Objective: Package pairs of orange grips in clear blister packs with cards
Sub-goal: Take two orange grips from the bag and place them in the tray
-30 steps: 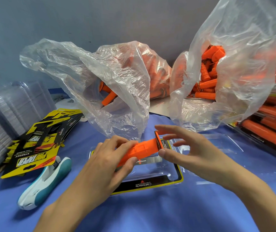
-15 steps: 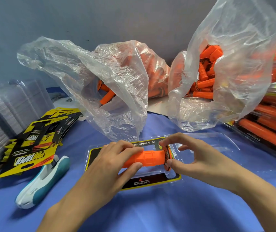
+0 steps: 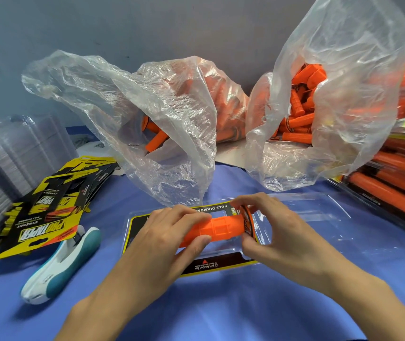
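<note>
An orange grip (image 3: pixel 221 228) lies level over the open clear blister pack (image 3: pixel 302 215), above its black and yellow card (image 3: pixel 218 264). My left hand (image 3: pixel 169 235) grips the grip's left part, fingers on top and thumb underneath. My right hand (image 3: pixel 277 232) pinches the flanged right end between thumb and fingers. The pack's lid half spreads flat to the right on the blue table.
Two clear plastic bags of orange grips (image 3: pixel 169 124) (image 3: pixel 319 104) stand behind the pack. A pile of yellow and black cards (image 3: pixel 49 212) and a white and teal stapler (image 3: pixel 61 264) lie at left, stacked empty blisters (image 3: pixel 12 163) far left, finished packs (image 3: pixel 398 175) at right.
Both hands brought the grip down from a tilt to level over the pack, and my right hand closed from spread fingers onto the grip's flanged end.
</note>
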